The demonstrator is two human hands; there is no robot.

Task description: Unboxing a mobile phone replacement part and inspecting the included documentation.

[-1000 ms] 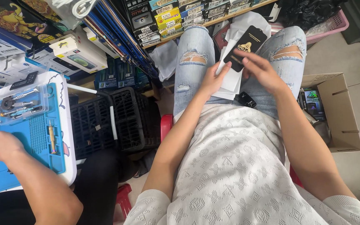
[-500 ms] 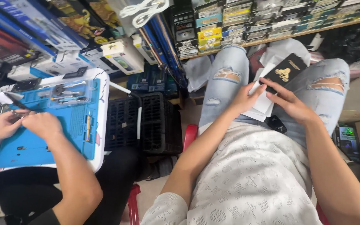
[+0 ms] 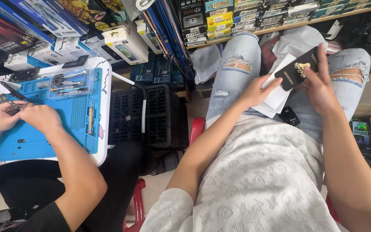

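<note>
1. Right hand [image 3: 323, 88] is closed on a flat black card pack w/ gold print [image 3: 298, 70], thumb over its right end and fingers behind; the pack sticks out to the left of the grip, tilted, above the right knee.
2. Left hand [image 3: 254, 91] has fingers spread flat, pressing on a stack of white paper sleeves [image 3: 278, 96] lying on the lap. Not gripping anything, just resting on top.
3. The black pack's lower-left corner overlaps the white sleeves, just beside the left fingertips.
4. A small black item [image 3: 289, 116] lies on the lap just below the white sleeves; can't tell what it is.
5. Ripped light-blue jeans [image 3: 237, 73] under it all; crumpled white wrapper [image 3: 297, 41] behind the pack, btwn the knees.
6. To the left, a co-worker's hands [image 3: 26, 118] rest on a blue work mat [image 3: 65, 129] on a small white table, w/ a clear tray of small tools [image 3: 67, 83] at the mat's far end.
7. A black plastic crate [image 3: 151, 116] sits btwn the two people, boxed goods stacked on shelves behind.
</note>
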